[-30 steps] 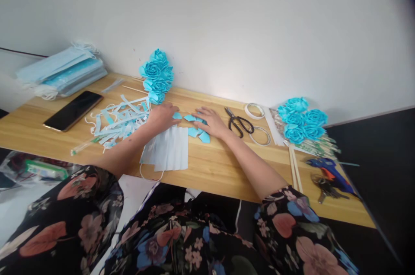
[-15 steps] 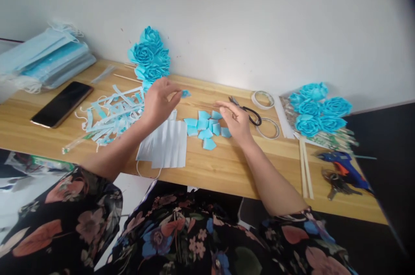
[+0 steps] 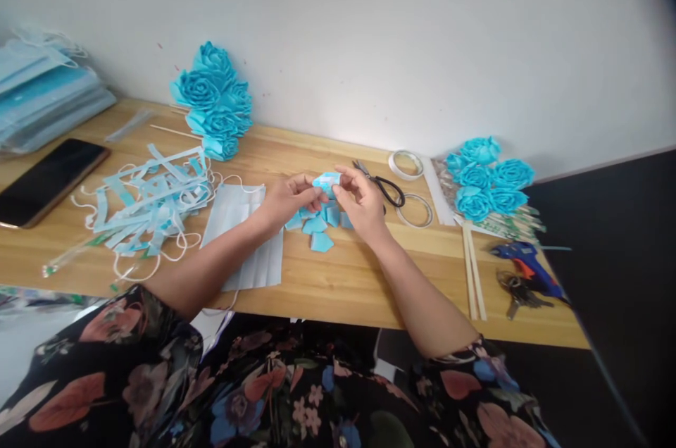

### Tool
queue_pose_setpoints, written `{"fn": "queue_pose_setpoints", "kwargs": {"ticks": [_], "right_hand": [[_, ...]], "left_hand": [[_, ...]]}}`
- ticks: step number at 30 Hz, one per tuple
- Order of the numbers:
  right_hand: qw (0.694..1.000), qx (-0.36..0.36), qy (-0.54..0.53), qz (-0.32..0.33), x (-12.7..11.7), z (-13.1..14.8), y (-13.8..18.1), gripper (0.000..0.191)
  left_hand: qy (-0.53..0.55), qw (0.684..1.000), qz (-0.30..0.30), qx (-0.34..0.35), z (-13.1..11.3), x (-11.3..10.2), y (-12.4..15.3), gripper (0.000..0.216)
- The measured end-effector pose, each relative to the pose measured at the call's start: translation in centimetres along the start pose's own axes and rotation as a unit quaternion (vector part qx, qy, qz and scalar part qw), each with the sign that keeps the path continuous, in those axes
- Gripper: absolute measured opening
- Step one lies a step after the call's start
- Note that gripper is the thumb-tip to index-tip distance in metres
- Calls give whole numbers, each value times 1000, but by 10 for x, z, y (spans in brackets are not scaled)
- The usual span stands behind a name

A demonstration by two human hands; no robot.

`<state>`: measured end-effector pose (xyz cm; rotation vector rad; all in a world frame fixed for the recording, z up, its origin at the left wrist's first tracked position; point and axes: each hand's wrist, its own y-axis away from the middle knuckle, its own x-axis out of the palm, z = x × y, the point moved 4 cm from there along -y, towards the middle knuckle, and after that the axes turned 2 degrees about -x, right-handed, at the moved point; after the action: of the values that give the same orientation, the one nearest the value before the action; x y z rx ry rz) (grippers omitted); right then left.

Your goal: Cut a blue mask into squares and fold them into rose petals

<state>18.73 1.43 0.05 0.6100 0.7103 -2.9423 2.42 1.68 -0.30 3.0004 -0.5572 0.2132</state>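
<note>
Between my two hands, above the middle of the table, is a small blue fabric petal (image 3: 327,183). My left hand (image 3: 296,200) pinches its left side, and my right hand (image 3: 362,198) grips its right side with thumb and fingers. Below them lie several cut blue fabric pieces (image 3: 321,241), partly covered by my fingers. Pleated face masks (image 3: 253,258) lie flat under and beside my left forearm. Just right of my right hand are scissors (image 3: 388,189) with black handles.
Trimmed mask strips (image 3: 158,198) heap at left near a phone (image 3: 50,180) and stacked masks (image 3: 47,96). Blue fabric roses stand at the back (image 3: 214,99) and right (image 3: 489,180). Tape rolls (image 3: 415,210), wooden sticks (image 3: 474,272), a glue gun (image 3: 528,266) and keys (image 3: 522,293) lie rightward.
My hands have come together from apart, and both now hold the blue petal, which was at my left fingertips. The camera view has shifted rightward.
</note>
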Motion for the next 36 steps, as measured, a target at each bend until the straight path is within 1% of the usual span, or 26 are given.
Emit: {"fn": "queue_pose_setpoints", "kwargs": {"ticks": [2,4,8,11,13,14,16,19,23,26,30,36], "right_hand": [[1000,1,-8,2,0,-1,0,35],[1000,1,-20,6,1,0,0,36],[999,6,-24,28,7,5,2,42],[997,9,-22,70,12,10,4,45],[995,13,-40,91,13,11,5,45],[994,17,-51,92,13,11,4,43],[994,26,-65,78,10,10,4,37],[997,27,-54,53,7,6,3,29],[998,22,-56,19,6,3,5,28],[998,23,-56,-3,6,2,6,29],[999,19,-45,-1,7,5,6,28],[999,9,-37,1,9,6,6,28]], "left_hand": [[-31,999,10,-1,1,1,3,25],[-44,999,8,1,2,0,4,25],[-39,999,-26,13,1,-4,3,27],[-15,998,-63,21,1,-10,2,29],[-19,997,-67,24,0,-12,2,29],[-33,997,-63,26,0,-12,2,28],[-72,996,-48,33,-3,-10,3,26],[-107,993,-33,42,-6,-8,4,25],[-102,994,-17,37,-6,-6,4,32],[-95,995,6,31,-3,-2,4,31],[-80,996,-9,36,-1,-3,5,25],[-58,998,-24,22,-4,-4,5,22]]}}
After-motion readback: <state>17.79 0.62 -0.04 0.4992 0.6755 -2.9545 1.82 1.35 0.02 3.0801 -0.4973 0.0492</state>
